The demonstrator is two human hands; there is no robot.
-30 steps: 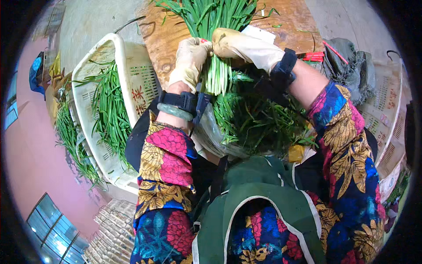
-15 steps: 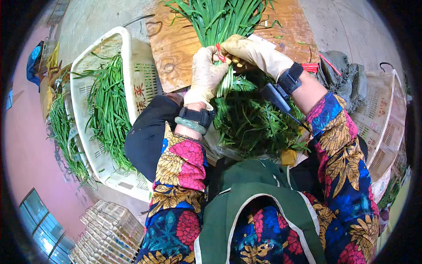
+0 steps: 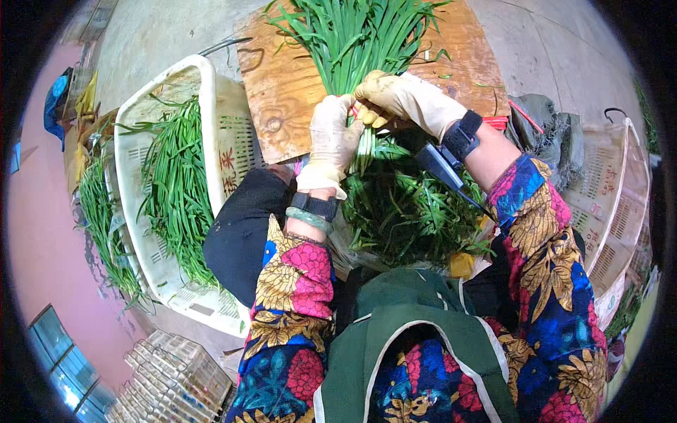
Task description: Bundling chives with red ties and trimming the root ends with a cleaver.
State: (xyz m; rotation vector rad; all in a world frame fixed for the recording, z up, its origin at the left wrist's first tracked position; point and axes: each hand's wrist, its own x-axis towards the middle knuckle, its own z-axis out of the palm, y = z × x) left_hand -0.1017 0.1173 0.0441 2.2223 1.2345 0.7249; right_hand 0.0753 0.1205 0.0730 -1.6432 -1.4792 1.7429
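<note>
A bunch of garlic chives [image 3: 356, 46], long flat green leaves with pale stems, lies on the wooden board with its stem ends toward me. A red tie [image 3: 355, 111] circles the stems, mostly hidden by my fingers. My left hand [image 3: 331, 137], in a cream glove, is closed at the left side of the stems, its thumb by the tie. From the right, my gloved right hand [image 3: 395, 99] curls its fingers over the bunch at the tie. The fingertips of both hands nearly meet there. Below them the pale stem ends overhang loose green trimmings [image 3: 402, 208].
A white plastic crate [image 3: 209, 134] at the left holds loose chives [image 3: 175, 183]. More greens [image 3: 104, 218] lie beyond it. The wooden board [image 3: 278, 116] spans ahead of my knees. Red strips [image 3: 498, 123], a grey sack [image 3: 539, 134] and another crate [image 3: 599, 190] are at the right. Stacked crates [image 3: 173, 377] stand lower left.
My right fingers have curled further over the tie, covering more of its red. Both hands stay at the stems; the whole scene sits slightly lower in the picture.
</note>
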